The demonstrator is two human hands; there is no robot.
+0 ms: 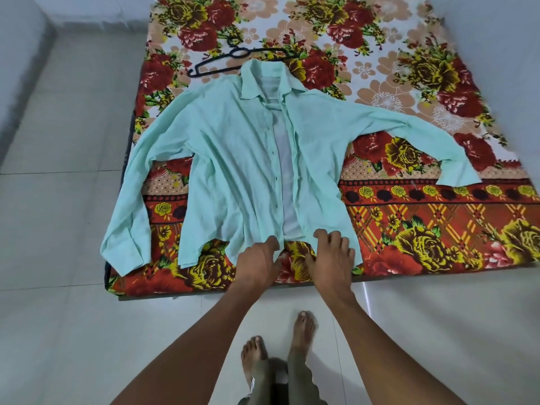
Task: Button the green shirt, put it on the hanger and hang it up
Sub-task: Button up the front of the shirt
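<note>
The pale green shirt (233, 159) lies face up on the bed, unbuttoned, its front panels parted and sleeves spread to both sides. A black hanger (225, 58) lies on the sheet just beyond the collar. My left hand (257, 264) is at the bottom hem of the left front panel, fingers curled out of sight and gripping the edge. My right hand (333, 255) rests with spread fingers on the hem of the right front panel, thumb on the sheet beside it.
The low mattress has a red and yellow floral sheet (438, 229) and sits on a pale tiled floor (58, 200). My bare feet (277, 346) stand at the mattress's near edge. Walls close in at the left and right.
</note>
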